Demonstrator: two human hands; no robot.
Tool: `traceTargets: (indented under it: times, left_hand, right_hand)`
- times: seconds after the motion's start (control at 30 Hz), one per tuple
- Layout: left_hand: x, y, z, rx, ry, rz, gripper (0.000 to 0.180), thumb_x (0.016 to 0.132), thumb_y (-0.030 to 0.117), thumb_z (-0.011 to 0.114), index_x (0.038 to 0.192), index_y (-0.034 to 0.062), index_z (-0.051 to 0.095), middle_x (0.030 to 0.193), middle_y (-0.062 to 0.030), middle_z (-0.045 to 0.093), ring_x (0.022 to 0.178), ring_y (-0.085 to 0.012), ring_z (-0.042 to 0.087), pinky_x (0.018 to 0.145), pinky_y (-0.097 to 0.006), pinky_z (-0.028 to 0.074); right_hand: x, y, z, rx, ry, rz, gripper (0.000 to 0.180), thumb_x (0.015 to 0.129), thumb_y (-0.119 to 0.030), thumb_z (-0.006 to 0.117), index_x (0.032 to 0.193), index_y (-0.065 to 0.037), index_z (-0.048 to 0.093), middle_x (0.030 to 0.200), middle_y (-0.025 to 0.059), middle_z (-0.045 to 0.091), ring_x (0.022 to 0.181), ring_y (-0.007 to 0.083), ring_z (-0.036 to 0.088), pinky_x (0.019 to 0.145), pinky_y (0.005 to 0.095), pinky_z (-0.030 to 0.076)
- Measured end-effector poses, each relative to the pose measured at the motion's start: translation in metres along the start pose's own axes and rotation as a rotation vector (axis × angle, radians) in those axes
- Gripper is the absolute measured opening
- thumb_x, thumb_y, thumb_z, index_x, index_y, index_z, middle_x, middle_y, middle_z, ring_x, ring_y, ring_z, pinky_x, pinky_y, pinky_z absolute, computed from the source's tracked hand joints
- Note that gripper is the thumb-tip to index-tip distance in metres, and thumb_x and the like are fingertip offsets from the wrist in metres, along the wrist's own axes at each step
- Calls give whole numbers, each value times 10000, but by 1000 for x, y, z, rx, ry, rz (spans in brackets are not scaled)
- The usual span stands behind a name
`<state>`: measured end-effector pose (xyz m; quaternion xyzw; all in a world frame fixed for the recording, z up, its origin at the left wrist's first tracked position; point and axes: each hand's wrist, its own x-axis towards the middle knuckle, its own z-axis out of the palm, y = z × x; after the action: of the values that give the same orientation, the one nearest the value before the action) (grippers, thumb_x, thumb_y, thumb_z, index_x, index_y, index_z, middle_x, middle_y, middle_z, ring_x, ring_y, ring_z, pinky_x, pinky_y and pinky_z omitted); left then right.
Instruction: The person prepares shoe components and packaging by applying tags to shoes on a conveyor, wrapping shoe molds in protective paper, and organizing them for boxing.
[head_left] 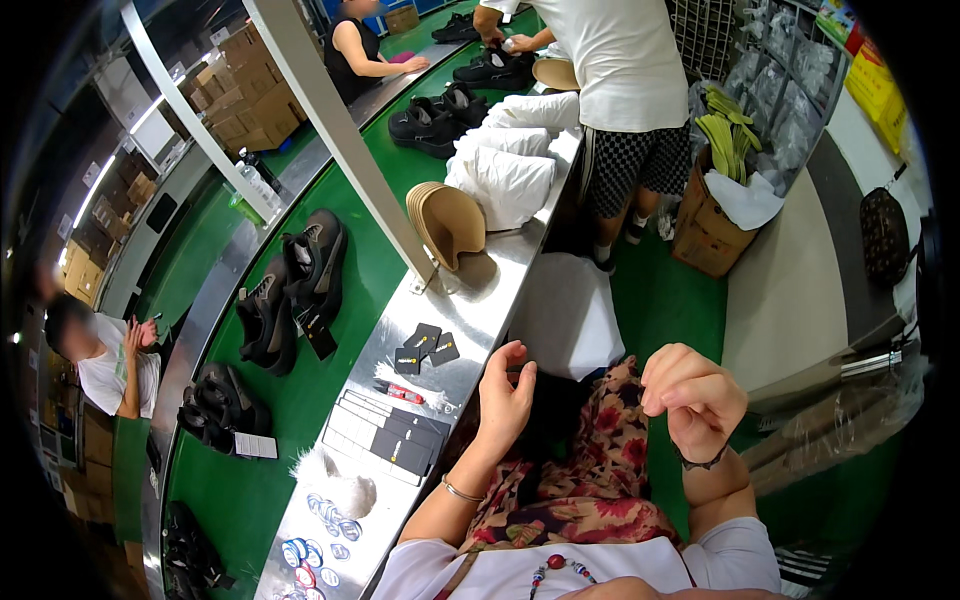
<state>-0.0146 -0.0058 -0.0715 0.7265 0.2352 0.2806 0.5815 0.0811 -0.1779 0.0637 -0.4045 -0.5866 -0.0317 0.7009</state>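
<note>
Conveyor belt (pixel 300 400), green and curved, runs up the left side and carries black sandals: one pair (pixel 295 290) lies level with the middle of the desk, another (pixel 215 405) lower down, more (pixel 440 115) farther up. Beside it on the right the steel desk (pixel 480 300) stretches away from the person, its long axis running from lower left to upper right. On the desk sit white bags (pixel 505 165) at the far end, a stack of tan insoles (pixel 445 222), then three loose black tags (pixel 425 347), a small red tool (pixel 400 392), a row of dark tag cards (pixel 390 435), a tuft of white strings (pixel 335 490) and round stickers (pixel 320 535) nearest the body. The left hand (pixel 505 395) is raised at the desk's right edge, its fingers loosely curled and open, gripping nothing visible. The loose tags lie just left of it and slightly ahead, near but apart; this hand is the nearer one. The right hand (pixel 695 395) hangs well to the right over the floral lap (pixel 590 470), fingers bent inward in a loose fist; whether they pinch anything I cannot tell. Other people work at the far end and across the belt.
</note>
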Motion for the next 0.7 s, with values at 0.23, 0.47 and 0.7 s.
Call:
traceTargets:
  times: [0.23,0.47,0.7]
  left_hand:
    - [5,0,-2,22,10,4,321,851,58,591,1145,-36,501,1058,-155,584,935,-202,587,747,-293,495]
    - [10,-4,-3,31,16,-17,324,850,66,592,1145,-36,502,1056,-158,588,940,-205,589,756,-296,495]
    - [12,-19,-3,6,14,-13,325,852,70,591,1147,-30,502,1051,-155,592,940,-209,589,754,-297,493]
  right_hand:
    - [-2,16,-3,13,18,64,94,814,39,556,897,64,591,728,127,598,626,199,555,542,277,434]
    - [-3,25,-2,-39,33,161,111,798,66,555,898,60,604,693,120,587,582,163,548,528,242,426]
    - [-5,31,3,-44,56,248,131,798,78,545,906,50,614,673,98,572,573,145,553,513,227,417]
